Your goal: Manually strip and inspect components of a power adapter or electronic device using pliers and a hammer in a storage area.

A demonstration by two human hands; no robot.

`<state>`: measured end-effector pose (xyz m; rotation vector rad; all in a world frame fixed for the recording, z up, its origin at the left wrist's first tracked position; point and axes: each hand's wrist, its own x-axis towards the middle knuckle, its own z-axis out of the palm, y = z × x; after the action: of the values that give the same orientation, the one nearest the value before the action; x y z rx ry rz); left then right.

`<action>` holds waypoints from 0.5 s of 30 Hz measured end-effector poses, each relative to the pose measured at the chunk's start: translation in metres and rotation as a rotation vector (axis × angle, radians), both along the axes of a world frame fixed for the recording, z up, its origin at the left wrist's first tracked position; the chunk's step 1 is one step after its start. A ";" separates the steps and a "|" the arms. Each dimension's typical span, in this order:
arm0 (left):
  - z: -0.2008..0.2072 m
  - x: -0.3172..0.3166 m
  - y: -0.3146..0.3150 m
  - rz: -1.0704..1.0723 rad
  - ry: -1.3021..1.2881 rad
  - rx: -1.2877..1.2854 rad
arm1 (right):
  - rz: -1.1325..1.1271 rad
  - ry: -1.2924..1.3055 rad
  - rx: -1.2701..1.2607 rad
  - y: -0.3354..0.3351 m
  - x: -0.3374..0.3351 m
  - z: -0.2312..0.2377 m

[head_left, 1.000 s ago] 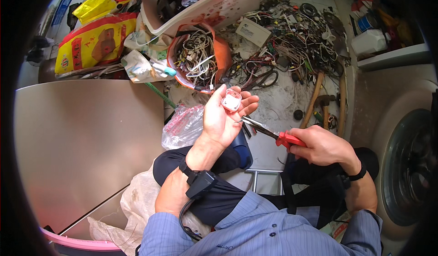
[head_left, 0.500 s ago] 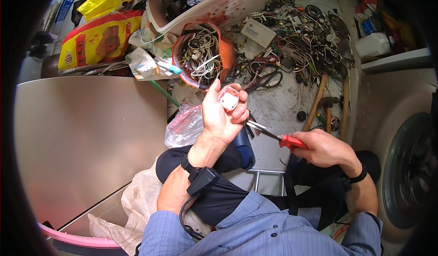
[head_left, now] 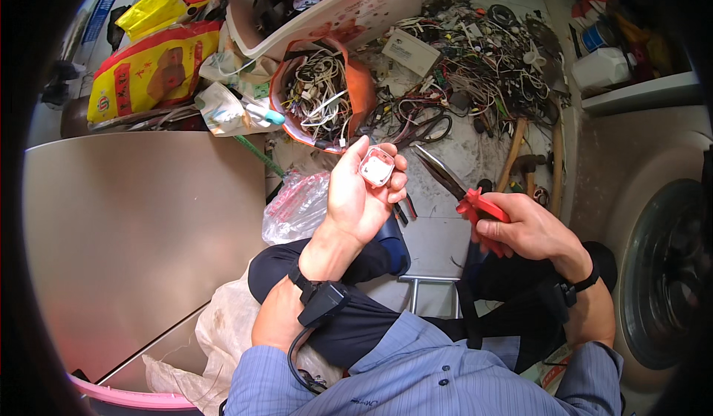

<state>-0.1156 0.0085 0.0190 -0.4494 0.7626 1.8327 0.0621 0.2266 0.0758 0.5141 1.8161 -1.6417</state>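
Note:
My left hand (head_left: pixel 356 197) is turned palm up, its fingers curled round a small square case (head_left: pixel 377 167) with rounded corners. That case is white inside with a reddish rim, and its open side faces up. To the right, my right hand (head_left: pixel 531 227) grips long-nose pliers (head_left: pixel 464 193) by their red handles. The pliers' dark metal jaws point up and left, a short way from the case and not touching it. Between my hands and the heap behind lie black-handled scissors (head_left: pixel 431 130) on the floor.
An orange bag (head_left: pixel 360 89) full of cables stands beyond my left hand, before a white tub (head_left: pixel 297 26). A heap of wires (head_left: pixel 490 74) spreads at the back right, with a hammer (head_left: pixel 529 165) near it. A washing machine (head_left: pixel 668 260) stands right, a flat beige panel (head_left: pixel 141 230) left.
My right hand has turned the pliers more upright, and their tips have swung upward, away from beneath my left hand. The left hand keeps the case, shifted only slightly in view.

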 end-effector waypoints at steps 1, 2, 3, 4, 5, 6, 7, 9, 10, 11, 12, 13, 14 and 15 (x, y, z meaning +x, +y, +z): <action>-0.001 0.002 0.001 0.017 0.008 -0.061 | -0.046 -0.024 -0.139 -0.002 0.001 -0.002; -0.002 0.004 0.001 0.034 0.015 -0.122 | -0.091 -0.049 -0.277 -0.006 0.001 -0.004; -0.005 0.006 0.001 0.044 0.036 -0.112 | -0.096 -0.103 -0.316 -0.010 0.002 -0.006; -0.008 0.008 0.001 0.044 0.032 -0.115 | -0.097 -0.107 -0.318 -0.014 0.004 -0.009; -0.009 0.011 0.003 0.084 0.042 -0.160 | -0.113 -0.119 -0.391 -0.020 0.005 -0.013; -0.010 0.012 0.005 0.123 0.052 -0.206 | -0.131 -0.132 -0.463 -0.023 0.007 -0.017; -0.010 0.013 0.005 0.121 0.048 -0.208 | -0.124 -0.121 -0.507 -0.026 0.008 -0.023; -0.010 0.013 0.004 0.089 0.061 -0.143 | -0.142 -0.162 -0.565 -0.031 0.008 -0.027; -0.010 0.014 0.004 0.089 0.057 -0.145 | -0.159 -0.199 -0.621 -0.033 0.007 -0.030; -0.010 0.015 0.005 0.095 0.050 -0.150 | -0.172 -0.202 -0.647 -0.036 0.008 -0.032; -0.009 0.016 0.005 0.102 0.043 -0.156 | -0.172 -0.206 -0.650 -0.038 0.007 -0.032; -0.009 0.017 0.005 0.102 0.039 -0.159 | -0.197 -0.218 -0.680 -0.039 0.006 -0.032; -0.008 0.018 0.004 0.104 0.035 -0.173 | -0.221 -0.231 -0.710 -0.040 0.005 -0.032; -0.009 0.019 0.004 0.104 0.028 -0.186 | -0.223 -0.237 -0.712 -0.041 0.005 -0.032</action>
<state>-0.0965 0.0121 0.0100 -0.5941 0.9493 1.8755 0.0669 0.1860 0.0434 0.5597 0.9323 -2.1205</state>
